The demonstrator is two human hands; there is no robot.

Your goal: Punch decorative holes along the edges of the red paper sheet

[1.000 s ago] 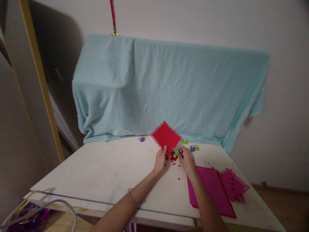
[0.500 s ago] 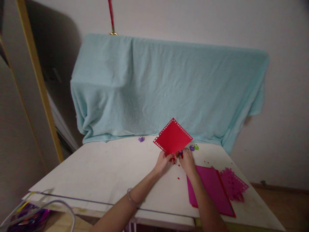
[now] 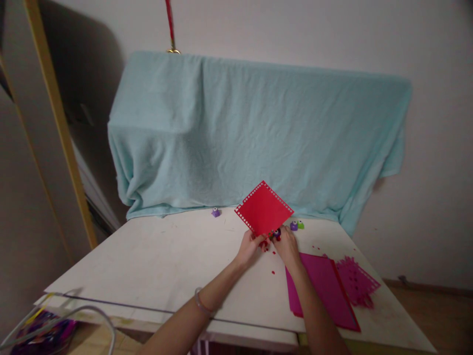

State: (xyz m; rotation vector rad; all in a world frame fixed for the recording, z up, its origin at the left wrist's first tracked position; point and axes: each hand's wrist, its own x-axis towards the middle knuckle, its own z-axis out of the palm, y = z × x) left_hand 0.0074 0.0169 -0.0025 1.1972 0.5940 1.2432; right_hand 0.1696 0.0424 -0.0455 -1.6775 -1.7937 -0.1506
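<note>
A red paper sheet (image 3: 263,209) stands tilted with one corner up; small holes run along its edges. My left hand (image 3: 251,248) is closed on its lower corner, thumb on top. My right hand (image 3: 287,244) is closed around a small craft punch (image 3: 276,233), dark and partly hidden by the fingers, at the paper's lower right edge. Small red paper bits (image 3: 273,272) lie on the white table below the hands. Just right of my right hand stand a purple punch (image 3: 293,225) and a green punch (image 3: 300,225).
Another purple punch (image 3: 215,212) stands at the table's back edge. To the right lie a stack of magenta and red paper (image 3: 325,286) and a punched pink sheet (image 3: 356,282). A light blue cloth (image 3: 258,123) hangs behind the white table (image 3: 148,266). A cable (image 3: 88,309) loops at lower left.
The red paper has shifted very slightly to the left and tilted a little. Both hands stay in nearly the same place.
</note>
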